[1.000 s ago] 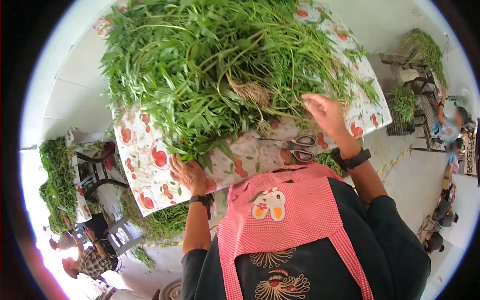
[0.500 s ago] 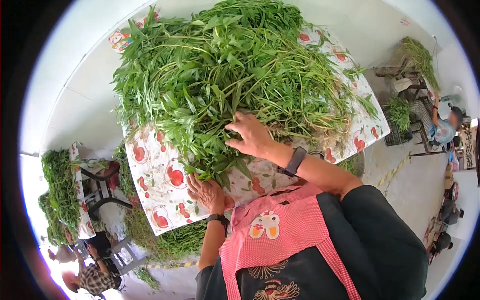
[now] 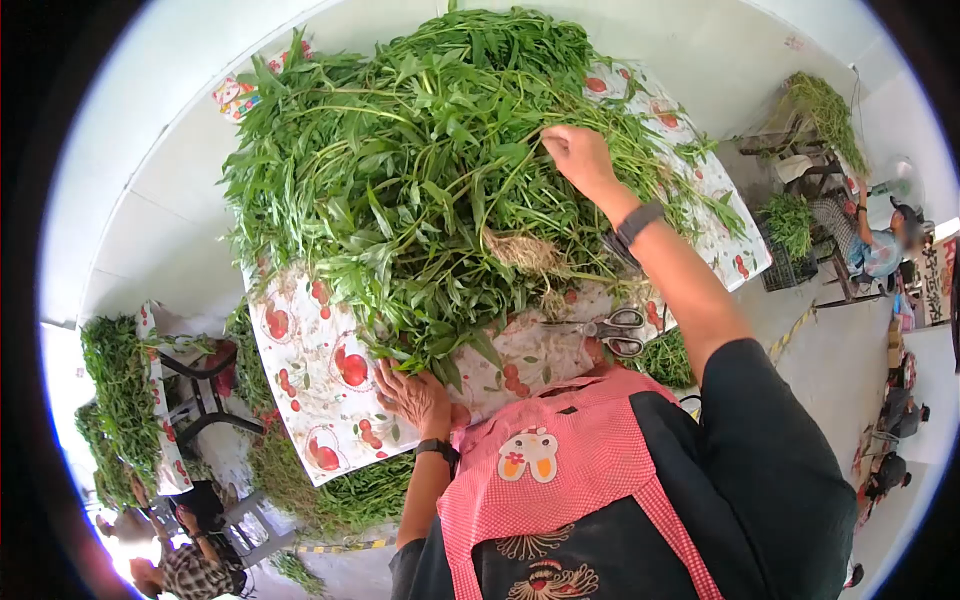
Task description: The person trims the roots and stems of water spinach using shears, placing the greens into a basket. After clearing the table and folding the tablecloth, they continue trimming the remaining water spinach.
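A big heap of leafy green stems (image 3: pixel 400 190) covers most of the table. Over its right side, my right hand (image 3: pixel 582 158) is raised with fingers pinched together, apparently on a thin green stem that runs down into the heap. Below it, a tuft of pale roots (image 3: pixel 525 252) lies on top of the greens. My left hand (image 3: pixel 415 398) rests flat on the tablecloth at the near edge, fingers stretched out and touching the lowest leaves. A pair of scissors (image 3: pixel 610 331) lies between the heap and my apron, handles toward the right.
The white tablecloth (image 3: pixel 290 375) has red fruit prints. More greens lie under the table (image 3: pixel 365 495) and on another table (image 3: pixel 120 385) at left. Two people sit farther off, one at lower left and one at right beside a dark crate (image 3: pixel 790 270) of greens.
My right hand has moved up and to the right, its fingers closing from spread to pinched. The root tuft and the scissors have come into sight. My left hand stays in place.
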Demonstrator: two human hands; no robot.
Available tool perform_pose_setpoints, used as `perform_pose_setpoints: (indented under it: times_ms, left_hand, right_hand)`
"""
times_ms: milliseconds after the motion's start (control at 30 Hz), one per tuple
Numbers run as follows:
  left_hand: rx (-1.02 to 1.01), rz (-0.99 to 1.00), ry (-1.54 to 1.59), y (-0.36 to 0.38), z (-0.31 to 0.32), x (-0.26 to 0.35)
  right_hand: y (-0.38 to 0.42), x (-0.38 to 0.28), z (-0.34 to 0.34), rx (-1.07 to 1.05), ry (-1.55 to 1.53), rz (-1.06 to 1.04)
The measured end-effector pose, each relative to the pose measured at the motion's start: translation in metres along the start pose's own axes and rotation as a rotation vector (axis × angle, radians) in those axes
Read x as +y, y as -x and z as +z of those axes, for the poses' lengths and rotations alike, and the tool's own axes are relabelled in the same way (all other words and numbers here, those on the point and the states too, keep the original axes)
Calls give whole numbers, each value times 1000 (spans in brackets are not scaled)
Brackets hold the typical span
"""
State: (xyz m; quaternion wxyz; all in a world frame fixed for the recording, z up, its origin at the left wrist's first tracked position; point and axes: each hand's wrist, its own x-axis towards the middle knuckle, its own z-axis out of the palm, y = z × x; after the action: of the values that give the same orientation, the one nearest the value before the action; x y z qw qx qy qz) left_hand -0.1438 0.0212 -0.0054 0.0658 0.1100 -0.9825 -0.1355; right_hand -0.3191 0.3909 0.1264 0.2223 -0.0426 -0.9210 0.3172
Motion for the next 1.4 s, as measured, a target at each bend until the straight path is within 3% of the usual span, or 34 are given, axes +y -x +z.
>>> perform_pose_setpoints:
  times_ms: [33,133,367,500,567,633,700,767,833,867,900,967,1000,1033,1100,1133,1200,1300,1400]
  left_hand:
    - [6,4,-2,-1,0,2]
    - [-7,-15,-6,1,-4,6]
    - [17,-10,-64,1,3,5]
    - [16,-17,-61,1,1,6]
    - [70,32,-62,1,6,3]
    - [60,50,-64,0,4,4]
    - [64,9,-51,0,8,0]
    - [81,12,-34,-3,14,-4]
    - [199,-97,142,-2,19,-11]
    - [357,-35,148,3,10,-2]
    - [357,-40,139,7,1,7]
    - [287,208,578,11,-21,23]
    - [147,328,782,14,-32,34]
    - [-137,223,888,23,-59,56]
    - [-447,360,876,23,-70,75]
    - [-447,357,875,25,-77,89]
    - [-643,55,1453,28,-100,121]
    - [-518,9,1430,23,-134,142]
    - [-280,220,1132,10,-189,135]
  right_hand:
    - [-10,2,2,7,-4,0]
    - [-18,24,36,17,442,-458]
    - [46,12,13,-297,289,-340]
    - [91,5,-12,-327,163,-411]
    - [111,-11,-27,-453,121,-229]
    - [129,-22,-35,-500,107,-200]
    - [143,-34,-47,-689,-57,-47]
    - [155,-27,-49,-600,-170,-62]
    - [153,-30,-65,-591,-400,2]
    - [150,-34,-73,-556,-394,31]
    - [148,-39,-83,-518,-439,67]
    - [152,-45,-91,-440,-519,54]
    - [155,-55,-97,-447,-527,52]
    - [159,-68,-104,-470,-564,19]
    - [169,-82,-105,-579,-506,-65]
    - [180,-80,-92,-605,-535,-116]
    - [206,-74,-62,-631,-565,-166]
    - [225,-77,-46,-643,-584,-174]
    - [225,-69,-48,-596,-789,-185]
